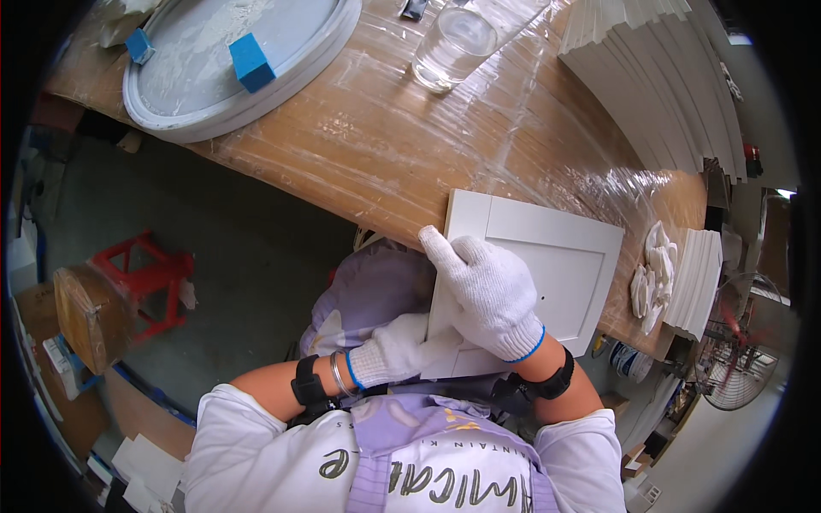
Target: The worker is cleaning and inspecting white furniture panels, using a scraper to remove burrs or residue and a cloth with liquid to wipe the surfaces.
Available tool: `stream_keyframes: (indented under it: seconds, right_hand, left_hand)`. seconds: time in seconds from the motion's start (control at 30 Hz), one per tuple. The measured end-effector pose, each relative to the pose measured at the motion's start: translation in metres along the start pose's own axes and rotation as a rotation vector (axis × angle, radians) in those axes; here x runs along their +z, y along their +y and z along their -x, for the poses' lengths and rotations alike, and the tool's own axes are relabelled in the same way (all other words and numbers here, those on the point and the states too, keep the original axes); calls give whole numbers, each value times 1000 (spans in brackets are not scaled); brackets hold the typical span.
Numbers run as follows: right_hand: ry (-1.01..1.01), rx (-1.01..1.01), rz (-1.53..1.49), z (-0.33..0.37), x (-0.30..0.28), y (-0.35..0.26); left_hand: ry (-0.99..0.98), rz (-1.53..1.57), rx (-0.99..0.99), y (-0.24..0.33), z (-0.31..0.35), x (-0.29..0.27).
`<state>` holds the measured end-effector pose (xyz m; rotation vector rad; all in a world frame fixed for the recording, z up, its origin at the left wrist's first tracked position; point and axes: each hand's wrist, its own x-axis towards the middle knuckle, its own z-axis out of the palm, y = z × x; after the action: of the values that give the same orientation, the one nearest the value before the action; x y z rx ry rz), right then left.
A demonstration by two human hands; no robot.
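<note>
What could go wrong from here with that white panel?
1. The white panel overhangs the near edge of the table; it might tip without the left hand and right hand on it.
2. The heap of white gloves lies close to its right side; turning it could knock them off.

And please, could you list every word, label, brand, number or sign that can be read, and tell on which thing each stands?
Wearer's white-and-lavender clothing: large dark lettering and a smaller line, legible in part; I don't copy the wording.
White bucket at right: blue marks, too small to read.
White-and-blue package at far left: marks too blurred to read.
White panel: no lettering visible.
</note>
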<state>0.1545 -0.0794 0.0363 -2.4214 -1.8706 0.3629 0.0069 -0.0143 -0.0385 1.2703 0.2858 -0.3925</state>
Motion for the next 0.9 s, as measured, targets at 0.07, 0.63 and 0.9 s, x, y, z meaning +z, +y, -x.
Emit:
stream_keyframes:
  seconds: [0.07,0.63,0.9]
  right_hand:
    - [239,105,-81,-2,-6,14]
    - [-234,-254,-88,7,-24,24]
    - [335,36,5,-26,-4,57]
  left_hand:
    - [-14,-49,-73,-2,0,0]
    - [106,14,-67,14,-3,-24]
    - [-68,1191,91,20,16,-8]
